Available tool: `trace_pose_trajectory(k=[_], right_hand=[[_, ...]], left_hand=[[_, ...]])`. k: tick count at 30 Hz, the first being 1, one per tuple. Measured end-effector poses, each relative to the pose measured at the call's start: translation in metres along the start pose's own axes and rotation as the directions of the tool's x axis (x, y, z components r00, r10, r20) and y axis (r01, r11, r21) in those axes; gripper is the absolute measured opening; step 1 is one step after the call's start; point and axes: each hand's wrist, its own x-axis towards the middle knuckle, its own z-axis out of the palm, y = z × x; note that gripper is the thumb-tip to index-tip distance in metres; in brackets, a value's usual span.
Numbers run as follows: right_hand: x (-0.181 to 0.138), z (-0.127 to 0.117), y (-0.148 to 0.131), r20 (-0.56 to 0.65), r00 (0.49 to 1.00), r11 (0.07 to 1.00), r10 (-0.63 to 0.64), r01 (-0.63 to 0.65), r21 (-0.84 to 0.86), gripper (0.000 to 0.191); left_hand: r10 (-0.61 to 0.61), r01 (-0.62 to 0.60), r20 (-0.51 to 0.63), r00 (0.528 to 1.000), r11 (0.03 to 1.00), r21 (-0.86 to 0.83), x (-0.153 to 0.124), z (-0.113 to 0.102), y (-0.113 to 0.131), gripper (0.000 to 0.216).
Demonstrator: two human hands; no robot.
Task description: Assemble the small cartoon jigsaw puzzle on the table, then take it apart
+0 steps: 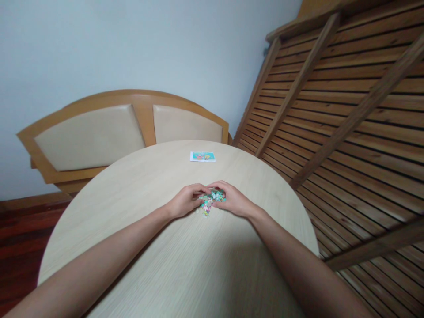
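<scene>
A small heap of jigsaw puzzle pieces (208, 204), mostly green and white with some pink and yellow, lies on the round wooden table (159, 256). My left hand (186, 199) curls around the heap from the left, thumb and fingers bent about its edge. From the right, my right hand (234, 201) cups the same heap in a similar curve. The fingertips of both hands meet or nearly meet at the far side of the pieces. Some pieces are hidden under the fingers, and a few spill out on the near side.
Beyond the heap lies a small picture card or leaflet (202, 157) with colourful cartoon figures. A padded wooden headboard (142, 115) stands behind the table against the wall. Wooden slatted panelling (331, 115) leans along the right, close to the table's edge.
</scene>
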Motion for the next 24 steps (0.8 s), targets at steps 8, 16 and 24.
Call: trace_pose_trajectory(k=[8,16,24], right_hand=[[-0.005,0.000,0.008,-0.046,0.997,0.976,0.060,-0.068,-0.205,0.057],[-0.006,-0.005,0.011,0.058,0.997,0.963,0.047,-0.030,-0.267,0.048],[-0.002,-0.002,0.004,0.052,0.999,0.993,-0.012,0.018,-0.117,0.036]], left_hand=[[0.012,-0.010,-0.059,0.998,0.999,0.035,0.002,-0.007,0.005,0.019],[-0.027,0.024,0.016,0.999,0.986,0.165,-0.001,-0.007,-0.007,0.052],[-0.043,0.037,0.034,0.998,0.987,0.159,0.000,-0.008,-0.004,0.038]])
